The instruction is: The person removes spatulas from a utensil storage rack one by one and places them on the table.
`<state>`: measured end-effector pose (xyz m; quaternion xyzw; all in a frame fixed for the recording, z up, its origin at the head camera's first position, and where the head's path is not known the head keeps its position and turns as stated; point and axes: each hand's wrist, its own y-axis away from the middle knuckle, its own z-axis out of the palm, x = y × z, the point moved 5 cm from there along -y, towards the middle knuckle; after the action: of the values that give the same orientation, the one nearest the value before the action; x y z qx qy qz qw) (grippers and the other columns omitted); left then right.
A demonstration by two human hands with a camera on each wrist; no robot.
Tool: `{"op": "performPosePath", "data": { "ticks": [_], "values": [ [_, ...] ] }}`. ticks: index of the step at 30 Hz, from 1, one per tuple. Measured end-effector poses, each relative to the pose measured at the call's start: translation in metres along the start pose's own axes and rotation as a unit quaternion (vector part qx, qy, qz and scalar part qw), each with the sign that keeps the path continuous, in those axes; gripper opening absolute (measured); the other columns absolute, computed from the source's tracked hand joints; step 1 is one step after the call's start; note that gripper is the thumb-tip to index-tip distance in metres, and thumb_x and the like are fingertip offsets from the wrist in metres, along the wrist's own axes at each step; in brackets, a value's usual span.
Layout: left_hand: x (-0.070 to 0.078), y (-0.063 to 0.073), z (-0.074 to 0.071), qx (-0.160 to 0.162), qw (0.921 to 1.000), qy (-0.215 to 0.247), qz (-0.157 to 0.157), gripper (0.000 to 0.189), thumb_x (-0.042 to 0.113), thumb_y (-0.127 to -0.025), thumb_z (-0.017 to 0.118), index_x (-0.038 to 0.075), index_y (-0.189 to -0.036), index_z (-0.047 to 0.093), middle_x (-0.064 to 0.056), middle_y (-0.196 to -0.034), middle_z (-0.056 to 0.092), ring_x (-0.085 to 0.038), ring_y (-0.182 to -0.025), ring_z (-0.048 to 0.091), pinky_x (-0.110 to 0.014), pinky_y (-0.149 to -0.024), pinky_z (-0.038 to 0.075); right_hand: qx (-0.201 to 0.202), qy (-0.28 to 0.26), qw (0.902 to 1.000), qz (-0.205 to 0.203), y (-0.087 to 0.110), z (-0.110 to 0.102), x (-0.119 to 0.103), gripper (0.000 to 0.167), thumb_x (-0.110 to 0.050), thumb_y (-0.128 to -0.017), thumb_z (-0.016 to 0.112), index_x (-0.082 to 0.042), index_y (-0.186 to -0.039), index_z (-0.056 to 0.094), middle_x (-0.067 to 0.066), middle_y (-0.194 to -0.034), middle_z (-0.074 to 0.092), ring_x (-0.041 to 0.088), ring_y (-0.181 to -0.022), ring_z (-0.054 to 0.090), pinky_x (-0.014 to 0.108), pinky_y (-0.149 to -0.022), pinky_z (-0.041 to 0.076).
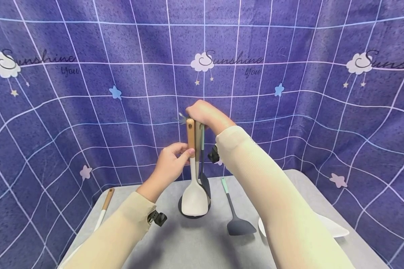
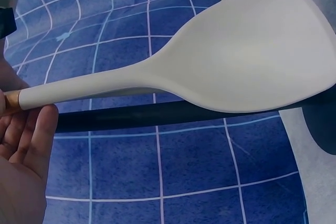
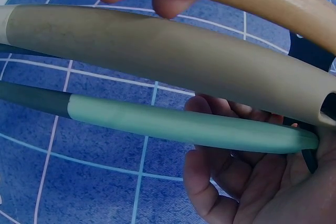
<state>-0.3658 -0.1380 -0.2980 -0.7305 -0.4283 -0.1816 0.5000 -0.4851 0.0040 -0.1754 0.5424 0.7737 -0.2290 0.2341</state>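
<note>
A white spatula (image 1: 194, 200) with a wooden handle hangs upright, its broad blade facing me. My left hand (image 1: 173, 158) pinches it where the wood meets the white shaft, thumb in front. Behind it are a taupe-handled utensil (image 3: 131, 45) and a dark utensil with a green handle (image 3: 173, 124). High up, my right hand (image 1: 205, 112) holds the green handle's top end, fingers curled behind it. The stand's dark pole (image 2: 131, 116) runs behind the spatula to a round dark base (image 1: 192, 216). The right hand's grip is partly hidden in the head view.
On the grey table (image 1: 188, 243), a dark turner (image 1: 240, 227) with a green handle lies to the right. A white utensil (image 1: 330, 226) is partly covered by my right arm. Far left lies a wooden-handled utensil (image 1: 107, 200). A blue checked curtain (image 1: 148, 82) surrounds the table's back and sides.
</note>
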Motion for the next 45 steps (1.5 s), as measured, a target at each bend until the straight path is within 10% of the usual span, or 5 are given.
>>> {"op": "performPosePath", "data": {
  "ticks": [16,31,45],
  "values": [
    [0.004,0.007,-0.006,-0.01,0.9999,0.002,-0.003,0.025,0.02,-0.111,0.076,0.0,-0.125,0.081,-0.019,-0.115,0.083,-0.036,-0.1,0.085,-0.047,-0.087,0.074,0.006,-0.009,0.9997,0.02,-0.029,0.004,0.015,0.04,-0.044,-0.11,0.05,-0.013,-0.107,0.076,0.007,-0.111,0.073,0.026,-0.091,0.077,0.045,-0.072,0.072],
    [-0.001,0.017,-0.017,0.005,0.9997,-0.02,0.011,0.019,0.018,-0.111,0.076,0.001,-0.118,0.081,-0.017,-0.106,0.083,-0.032,-0.09,0.085,-0.03,-0.081,0.072,0.013,-0.005,0.9996,0.023,-0.035,0.008,0.017,0.039,-0.044,-0.11,0.048,-0.016,-0.105,0.074,0.004,-0.115,0.071,0.025,-0.095,0.076,0.044,-0.072,0.072],
    [-0.048,0.022,-0.06,-0.003,0.9947,-0.099,-0.027,0.026,0.022,-0.115,0.07,0.0,-0.125,0.08,-0.019,-0.112,0.086,-0.029,-0.089,0.085,-0.037,-0.083,0.073,-0.002,0.012,0.9998,0.016,-0.038,0.005,0.015,0.036,-0.038,-0.11,0.045,-0.011,-0.099,0.067,0.015,-0.12,0.071,0.033,-0.096,0.079,0.046,-0.071,0.073]
  ]
}}
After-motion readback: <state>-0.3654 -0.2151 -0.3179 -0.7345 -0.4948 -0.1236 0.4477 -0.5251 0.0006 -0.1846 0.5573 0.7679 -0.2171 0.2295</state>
